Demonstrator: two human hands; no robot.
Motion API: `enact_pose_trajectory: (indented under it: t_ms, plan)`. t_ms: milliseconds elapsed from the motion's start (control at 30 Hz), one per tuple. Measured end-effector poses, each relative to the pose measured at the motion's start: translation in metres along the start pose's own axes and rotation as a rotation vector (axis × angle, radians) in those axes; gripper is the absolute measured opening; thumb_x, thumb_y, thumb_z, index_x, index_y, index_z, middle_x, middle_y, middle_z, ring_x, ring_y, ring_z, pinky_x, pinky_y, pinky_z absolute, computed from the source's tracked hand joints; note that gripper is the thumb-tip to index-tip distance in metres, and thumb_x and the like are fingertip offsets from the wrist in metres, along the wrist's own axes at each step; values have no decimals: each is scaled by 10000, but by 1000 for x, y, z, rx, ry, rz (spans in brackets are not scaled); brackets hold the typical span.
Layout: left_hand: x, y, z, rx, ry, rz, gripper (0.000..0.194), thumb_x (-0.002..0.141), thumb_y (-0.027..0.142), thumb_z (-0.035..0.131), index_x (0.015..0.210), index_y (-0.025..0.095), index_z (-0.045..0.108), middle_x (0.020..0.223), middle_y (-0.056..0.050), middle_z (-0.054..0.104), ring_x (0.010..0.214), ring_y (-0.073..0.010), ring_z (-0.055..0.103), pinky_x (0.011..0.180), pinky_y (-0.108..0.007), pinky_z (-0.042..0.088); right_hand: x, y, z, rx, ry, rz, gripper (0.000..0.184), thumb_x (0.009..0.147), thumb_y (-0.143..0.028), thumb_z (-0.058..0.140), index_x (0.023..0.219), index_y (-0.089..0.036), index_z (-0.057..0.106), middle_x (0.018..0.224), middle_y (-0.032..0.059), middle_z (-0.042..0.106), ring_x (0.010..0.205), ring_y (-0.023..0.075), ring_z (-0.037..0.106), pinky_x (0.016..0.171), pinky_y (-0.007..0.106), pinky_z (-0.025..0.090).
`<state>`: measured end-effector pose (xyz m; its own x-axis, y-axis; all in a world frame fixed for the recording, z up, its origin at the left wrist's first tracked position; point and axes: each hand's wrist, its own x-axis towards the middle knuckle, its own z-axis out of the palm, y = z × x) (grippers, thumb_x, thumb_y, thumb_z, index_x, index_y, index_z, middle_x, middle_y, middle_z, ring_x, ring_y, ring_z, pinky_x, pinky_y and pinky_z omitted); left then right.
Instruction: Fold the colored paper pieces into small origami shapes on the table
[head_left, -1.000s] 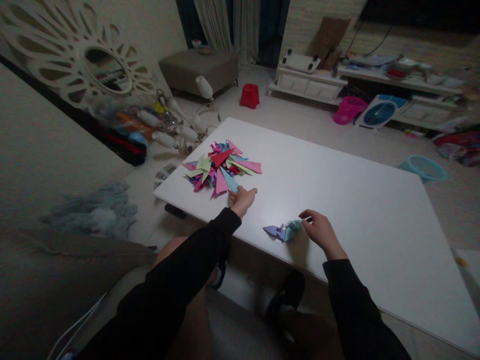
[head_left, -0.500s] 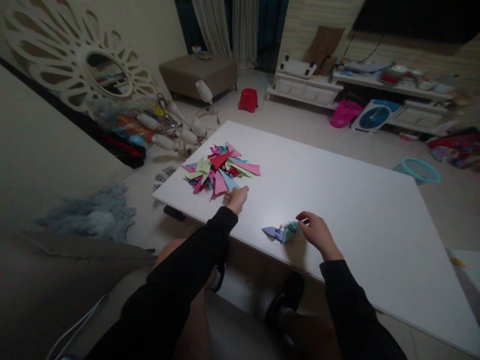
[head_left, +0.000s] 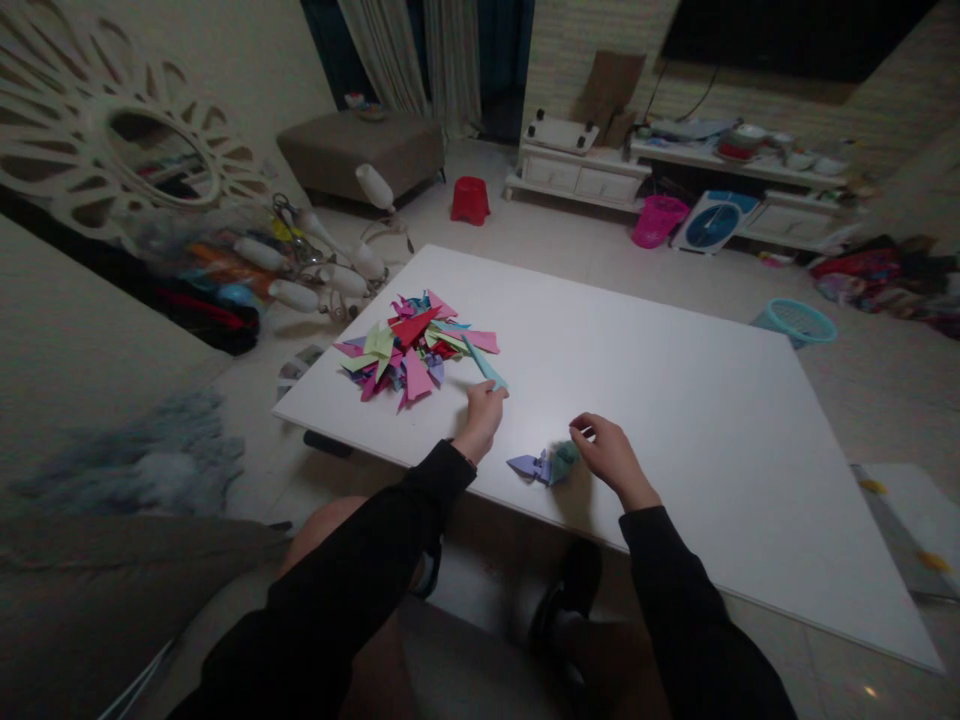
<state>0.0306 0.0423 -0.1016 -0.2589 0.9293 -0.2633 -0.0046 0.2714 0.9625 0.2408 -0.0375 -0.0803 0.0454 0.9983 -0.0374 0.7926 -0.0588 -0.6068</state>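
My left hand (head_left: 482,418) pinches the near end of a light blue folded paper strip (head_left: 487,365) and holds it above the table. To its upper left lies a heap of folded paper pieces (head_left: 409,345) in pink, red, pale green, purple and blue. My right hand (head_left: 611,455) is curled, with its fingertips closed at the upper edge of a blurred green folded paper (head_left: 562,462). Against the green piece, on its left, sits a pointed purple folded paper (head_left: 529,466). Whether the two are joined cannot be made out.
The white table (head_left: 675,420) stretches away to the right. Beyond it are a red stool (head_left: 470,200), a pink basket (head_left: 658,220) and a blue basket (head_left: 796,322). A lamp with several white shades (head_left: 330,275) lies at the table's left corner.
My left hand has drawn the light blue folded paper out of the heap, toward the right. My right hand stays by the green folded paper. The view has turned slightly right.
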Motion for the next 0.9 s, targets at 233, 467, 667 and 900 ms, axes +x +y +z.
enact_pose_trajectory:
  t_ms: [233,467,667,900]
  plan:
    - [-40,18,11,-87,-451,-3,248,747,124,624,957,130,756,1038,-112,737,941,-185,640,850,-292,482,1,-16,3,308,102,47,371,916,-430,515,1186,-188,594,1059,132,720,881,229,690,709,350,540]
    - [-49,20,12,-37,-558,11,262,715,61,607,890,130,789,912,-86,760,802,-155,641,774,-267,484,0,-11,-3,415,158,26,360,866,-402,599,1148,-180,624,881,72,706,731,193,656,691,329,519]
    - [-50,22,13,21,-504,28,256,728,26,621,879,141,794,962,-93,772,838,-171,672,822,-282,505,0,-12,-7,504,152,46,325,796,-364,666,1066,-185,638,796,34,695,705,177,644,699,313,508]
    - [-48,18,14,24,-466,-1,238,725,39,665,906,126,793,889,-90,769,770,-158,660,734,-261,485,0,-17,-5,625,164,62,298,729,-327,722,970,-206,596,799,23,685,714,170,646,695,307,522]
